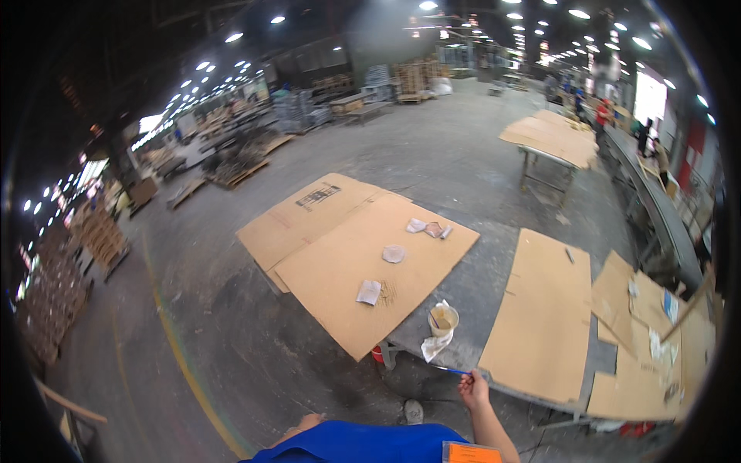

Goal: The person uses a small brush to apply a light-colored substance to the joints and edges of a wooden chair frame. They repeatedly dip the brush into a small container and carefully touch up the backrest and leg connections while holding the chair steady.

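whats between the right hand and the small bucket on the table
In the head view, a white rag hangs from the bucket toward the right hand, which holds a thin blue tool; otherwise bare grey tabletop.

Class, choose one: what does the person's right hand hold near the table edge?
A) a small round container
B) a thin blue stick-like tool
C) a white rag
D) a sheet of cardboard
B: the right hand pinches a thin blue stick-like tool beside the table edge, below the small round container.

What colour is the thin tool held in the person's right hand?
Blue. The thin tool in the right hand shows in the head view, near the table's edge.
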A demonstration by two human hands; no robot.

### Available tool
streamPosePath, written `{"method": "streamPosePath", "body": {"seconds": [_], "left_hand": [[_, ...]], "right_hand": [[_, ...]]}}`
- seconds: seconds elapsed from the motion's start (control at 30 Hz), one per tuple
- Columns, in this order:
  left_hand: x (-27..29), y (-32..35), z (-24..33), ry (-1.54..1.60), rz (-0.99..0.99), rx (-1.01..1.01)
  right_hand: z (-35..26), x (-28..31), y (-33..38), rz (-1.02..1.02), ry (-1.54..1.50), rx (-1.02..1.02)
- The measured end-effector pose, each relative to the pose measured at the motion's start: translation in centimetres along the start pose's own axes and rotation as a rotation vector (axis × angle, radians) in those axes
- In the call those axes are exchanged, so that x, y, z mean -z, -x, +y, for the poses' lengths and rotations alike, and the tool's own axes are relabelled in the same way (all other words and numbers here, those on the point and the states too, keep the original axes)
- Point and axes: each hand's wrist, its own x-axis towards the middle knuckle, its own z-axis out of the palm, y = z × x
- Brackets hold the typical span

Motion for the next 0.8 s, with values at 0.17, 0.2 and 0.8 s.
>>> {"method": "streamPosePath", "body": {"seconds": [0.17, 0.2, 0.8], "left_hand": [[-0.1, -1.8, 3.1, -0.035, -0.088, -0.368], [-0.1, -1.6, 4.6, 0.149, -0.143, -0.311], [-6.5, 27.4, 58.2, 0.356, -0.591, -0.99]], "right_hand": [[3.1, 5.9, 17.2, 0.023, -0.319, 0.116], [4.1, 7.6, 20.8, 0.035, -0.379, 0.153], [3.8, 32.5, 61.0, 0.429, -0.892, 0.897]]}}
